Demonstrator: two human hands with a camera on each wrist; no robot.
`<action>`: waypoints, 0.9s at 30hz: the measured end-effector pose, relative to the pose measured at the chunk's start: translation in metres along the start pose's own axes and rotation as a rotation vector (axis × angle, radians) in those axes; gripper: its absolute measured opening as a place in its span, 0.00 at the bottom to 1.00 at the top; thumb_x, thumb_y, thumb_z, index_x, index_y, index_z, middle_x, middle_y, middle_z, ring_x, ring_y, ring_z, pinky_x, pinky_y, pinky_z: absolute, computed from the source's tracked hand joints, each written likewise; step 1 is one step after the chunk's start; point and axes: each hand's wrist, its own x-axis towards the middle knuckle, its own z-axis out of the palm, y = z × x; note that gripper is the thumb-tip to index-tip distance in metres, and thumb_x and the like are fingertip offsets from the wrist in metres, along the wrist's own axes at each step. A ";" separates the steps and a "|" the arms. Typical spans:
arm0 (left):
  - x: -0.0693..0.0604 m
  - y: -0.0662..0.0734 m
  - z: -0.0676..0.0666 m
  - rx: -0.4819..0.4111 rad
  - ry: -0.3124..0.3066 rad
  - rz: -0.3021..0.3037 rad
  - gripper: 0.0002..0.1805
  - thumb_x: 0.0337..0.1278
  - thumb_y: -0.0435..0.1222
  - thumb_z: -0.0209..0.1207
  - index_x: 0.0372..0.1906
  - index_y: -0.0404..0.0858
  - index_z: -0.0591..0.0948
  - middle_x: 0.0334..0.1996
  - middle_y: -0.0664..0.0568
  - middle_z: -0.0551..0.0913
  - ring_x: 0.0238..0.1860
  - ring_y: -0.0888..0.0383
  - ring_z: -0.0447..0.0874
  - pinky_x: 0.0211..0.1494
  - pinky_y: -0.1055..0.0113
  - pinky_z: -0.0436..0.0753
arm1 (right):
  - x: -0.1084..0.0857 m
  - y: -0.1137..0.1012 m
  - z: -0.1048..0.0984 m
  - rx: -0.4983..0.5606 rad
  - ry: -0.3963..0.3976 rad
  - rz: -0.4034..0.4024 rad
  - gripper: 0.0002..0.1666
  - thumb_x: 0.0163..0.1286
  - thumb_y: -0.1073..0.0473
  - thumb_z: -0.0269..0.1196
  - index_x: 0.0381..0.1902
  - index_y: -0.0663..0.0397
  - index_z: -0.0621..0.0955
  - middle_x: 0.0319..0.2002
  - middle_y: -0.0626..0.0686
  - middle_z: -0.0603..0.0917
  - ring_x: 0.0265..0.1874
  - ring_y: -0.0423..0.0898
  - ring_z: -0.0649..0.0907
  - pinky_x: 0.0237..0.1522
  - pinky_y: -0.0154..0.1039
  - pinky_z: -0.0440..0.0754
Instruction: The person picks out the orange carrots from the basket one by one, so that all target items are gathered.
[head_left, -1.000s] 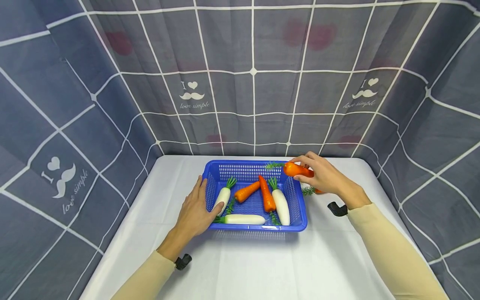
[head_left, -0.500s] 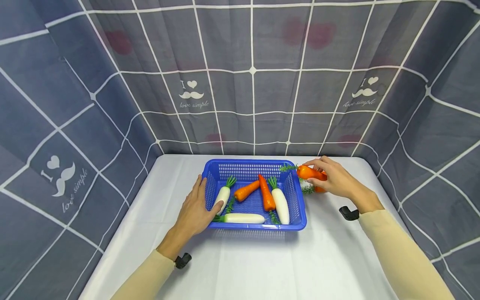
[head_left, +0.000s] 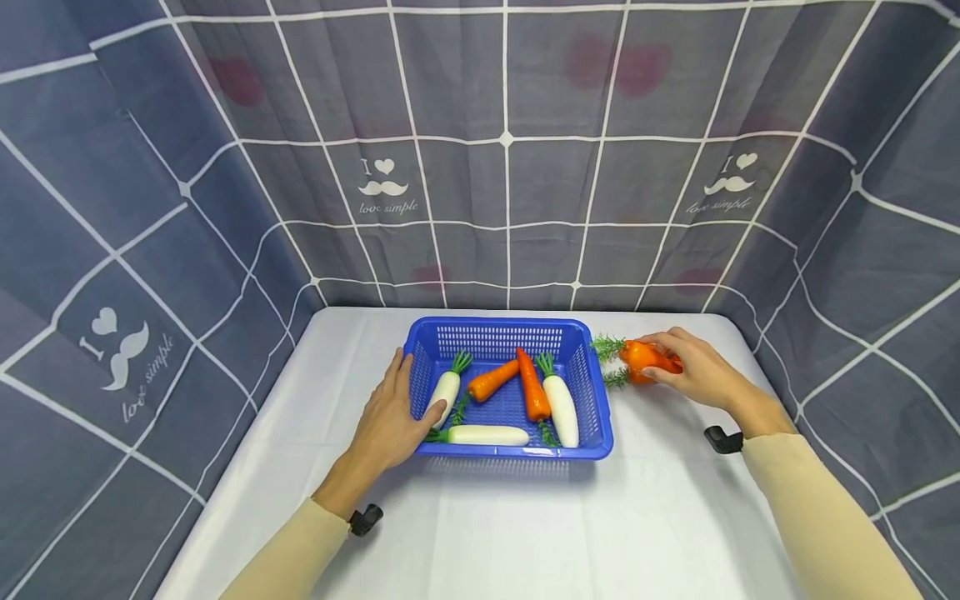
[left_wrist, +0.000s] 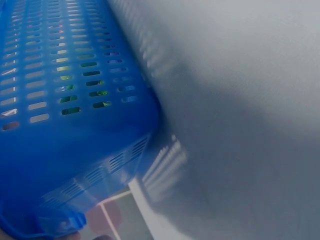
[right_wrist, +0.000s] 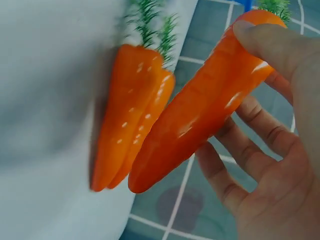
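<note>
My right hand (head_left: 700, 372) pinches an orange carrot (head_left: 647, 356) by its thick leafy end, just to the right of the blue basket (head_left: 517, 452). In the right wrist view this held carrot (right_wrist: 200, 110) slants above the table, apart from two more carrots (right_wrist: 129, 115) lying side by side on the cloth. My left hand (head_left: 390, 417) rests on the basket's left rim, fingers straight along it and thumb over the near corner. Inside the basket lie two carrots (head_left: 532, 389) and three white radishes (head_left: 489, 436) with green tops.
A white cloth covers the table (head_left: 480, 533). Grey checked curtains (head_left: 465, 183) stand close behind and on both sides. The basket's perforated wall (left_wrist: 65, 75) fills the left of the left wrist view.
My right hand has carried the carrot rightward from above the basket's far right corner and lowered it beside the carrots on the table. The left hand and basket hold their place.
</note>
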 end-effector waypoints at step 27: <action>-0.002 0.000 0.002 -0.007 0.015 0.006 0.62 0.82 0.66 0.62 0.98 0.35 0.48 1.00 0.40 0.40 0.94 0.27 0.60 0.94 0.25 0.63 | -0.029 0.039 0.027 -0.023 -0.153 0.063 0.28 0.76 0.55 0.82 0.69 0.51 0.87 0.66 0.61 0.89 0.62 0.66 0.89 0.70 0.74 0.88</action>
